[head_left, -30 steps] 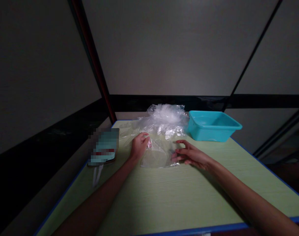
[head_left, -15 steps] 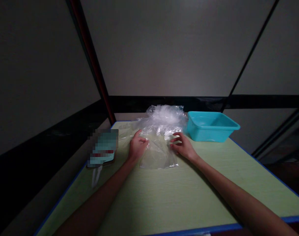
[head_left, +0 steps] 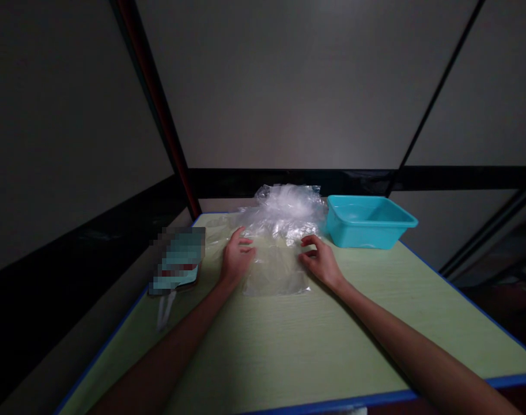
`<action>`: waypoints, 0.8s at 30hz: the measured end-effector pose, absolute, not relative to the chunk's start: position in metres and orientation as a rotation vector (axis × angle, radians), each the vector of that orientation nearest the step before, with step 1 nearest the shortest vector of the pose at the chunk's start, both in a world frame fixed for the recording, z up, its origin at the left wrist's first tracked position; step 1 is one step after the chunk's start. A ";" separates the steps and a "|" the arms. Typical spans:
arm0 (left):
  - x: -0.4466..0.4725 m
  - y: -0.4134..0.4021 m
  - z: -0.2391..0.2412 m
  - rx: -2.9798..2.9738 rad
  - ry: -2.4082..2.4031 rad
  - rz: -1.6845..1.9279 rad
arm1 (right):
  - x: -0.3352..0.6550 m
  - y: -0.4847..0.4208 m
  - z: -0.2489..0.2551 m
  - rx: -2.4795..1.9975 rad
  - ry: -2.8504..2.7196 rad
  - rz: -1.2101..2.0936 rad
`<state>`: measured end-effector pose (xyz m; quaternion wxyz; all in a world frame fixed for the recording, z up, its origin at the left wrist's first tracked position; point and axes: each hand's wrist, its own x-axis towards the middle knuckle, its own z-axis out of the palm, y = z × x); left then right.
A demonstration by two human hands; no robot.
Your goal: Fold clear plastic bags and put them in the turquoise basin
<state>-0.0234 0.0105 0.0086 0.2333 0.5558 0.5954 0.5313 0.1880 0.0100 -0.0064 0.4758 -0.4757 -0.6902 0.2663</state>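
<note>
A clear plastic bag point(head_left: 276, 271) lies flat on the light green table, its near edge toward me. Beyond it a crumpled heap of clear plastic bags point(head_left: 288, 204) rises at the back, and the sheets overlap where they meet. At the flat bag's left edge is my left hand point(head_left: 237, 256), open, its fingers apart and pointing inward. My right hand point(head_left: 321, 260) stays by the right edge, fingers curved but apart from the thumb, with nothing seen between them. Whether the fingertips touch the plastic is hard to tell.
A turquoise plastic basin point(head_left: 366, 236) stands at the back right of the table point(head_left: 263, 357). On the left lies a phone-like flat item point(head_left: 178, 259), partly pixelated, with a white strap point(head_left: 165, 311). Walls rise behind and to the left.
My left hand has shifted slightly left and its fingers have come away from the bag. The bag lies flatter between the hands. The right hand has barely moved.
</note>
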 end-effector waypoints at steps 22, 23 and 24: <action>-0.042 -0.062 0.018 1.532 1.680 1.023 | 0.189 0.006 -0.007 -1.189 -1.744 0.567; -0.041 -0.062 0.020 1.494 1.664 1.032 | 0.189 0.005 -0.007 -1.188 -1.744 0.566; -0.040 -0.062 0.022 1.440 1.650 1.034 | 0.189 0.005 -0.007 -1.188 -1.744 0.566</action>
